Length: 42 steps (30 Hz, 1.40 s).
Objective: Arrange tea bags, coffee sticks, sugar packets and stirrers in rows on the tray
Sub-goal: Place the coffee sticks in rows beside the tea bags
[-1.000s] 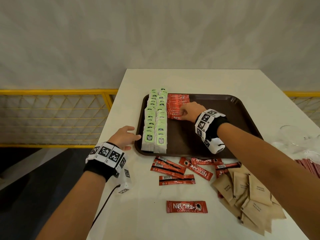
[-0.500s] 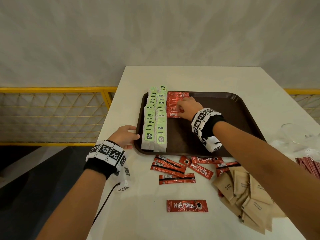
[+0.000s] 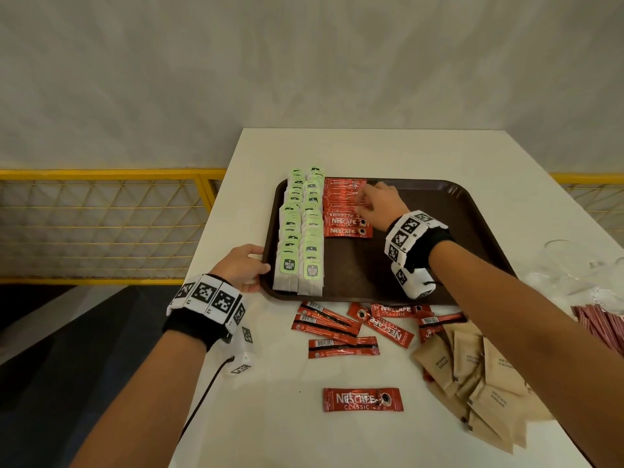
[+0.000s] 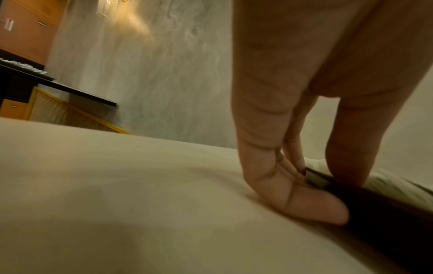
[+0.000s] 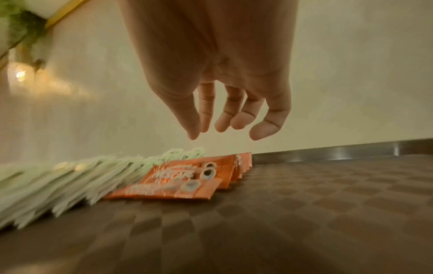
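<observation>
A brown tray (image 3: 425, 255) lies on the white table. Two rows of green-tagged tea bags (image 3: 300, 231) fill its left side, and a row of red coffee sticks (image 3: 341, 211) lies beside them. My right hand (image 3: 373, 201) hovers over the far part of that row, fingers loosely curled, holding nothing. In the right wrist view the right hand (image 5: 225, 129) hangs a little above the coffee sticks (image 5: 187, 176). My left hand (image 3: 243, 265) grips the tray's left rim. In the left wrist view its thumb rests on top of the rim (image 4: 386, 213) and its fingers press the outer edge.
Loose coffee sticks (image 3: 341, 346) lie on the table in front of the tray, one alone (image 3: 363, 399) nearer me. A heap of brown sugar packets (image 3: 479, 380) sits front right. Red stirrers (image 3: 604, 325) and clear plastic (image 3: 574, 265) are at the right edge.
My right hand has moved from the near end of the coffee row toward its far end, uncovering the two nearest sticks. The left hand stays on the tray's rim.
</observation>
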Available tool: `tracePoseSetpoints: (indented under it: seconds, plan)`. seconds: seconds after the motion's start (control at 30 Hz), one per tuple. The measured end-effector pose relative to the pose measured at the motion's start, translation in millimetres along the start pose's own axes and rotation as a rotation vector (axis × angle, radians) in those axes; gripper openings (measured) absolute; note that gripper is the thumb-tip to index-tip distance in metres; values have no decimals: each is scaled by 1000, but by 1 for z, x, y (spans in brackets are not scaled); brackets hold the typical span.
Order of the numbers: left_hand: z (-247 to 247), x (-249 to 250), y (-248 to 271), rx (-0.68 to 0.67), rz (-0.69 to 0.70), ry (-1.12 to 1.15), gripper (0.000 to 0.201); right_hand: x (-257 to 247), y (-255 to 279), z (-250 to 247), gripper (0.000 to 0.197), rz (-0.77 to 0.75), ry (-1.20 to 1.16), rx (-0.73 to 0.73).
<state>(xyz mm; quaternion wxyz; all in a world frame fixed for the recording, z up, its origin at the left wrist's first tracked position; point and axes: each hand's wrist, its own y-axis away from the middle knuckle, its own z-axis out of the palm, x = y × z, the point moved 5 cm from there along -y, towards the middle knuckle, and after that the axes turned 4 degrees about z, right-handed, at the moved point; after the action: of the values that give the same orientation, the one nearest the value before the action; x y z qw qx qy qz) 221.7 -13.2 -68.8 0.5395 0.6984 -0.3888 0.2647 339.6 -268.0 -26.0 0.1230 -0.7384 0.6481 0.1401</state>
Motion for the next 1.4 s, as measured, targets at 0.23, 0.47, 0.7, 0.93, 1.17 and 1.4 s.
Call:
tracePoseSetpoints:
  seconds: [0.23, 0.47, 0.7, 0.93, 1.17, 1.4]
  plan:
    - [1, 0, -1, 4, -3, 13, 44, 38, -2, 2, 31, 432, -203, -189]
    - [1, 0, 0, -5, -9, 3, 45, 32, -3, 14, 30, 466, -340, -246]
    - [0, 2, 3, -7, 10, 18, 46, 34, -5, 13, 38, 414, -342, -263]
    - [-4, 31, 34, 247, 381, -250, 47, 27, 17, -16, 37, 322, -458, -143]
    - [66, 39, 93, -365, 720, -775, 39, -33, 114, -43, 34, -83, -269, -433]
    - [107, 4, 101, -495, 655, -1202, 106, -22, 198, -14, 64, -47, 250, -591]
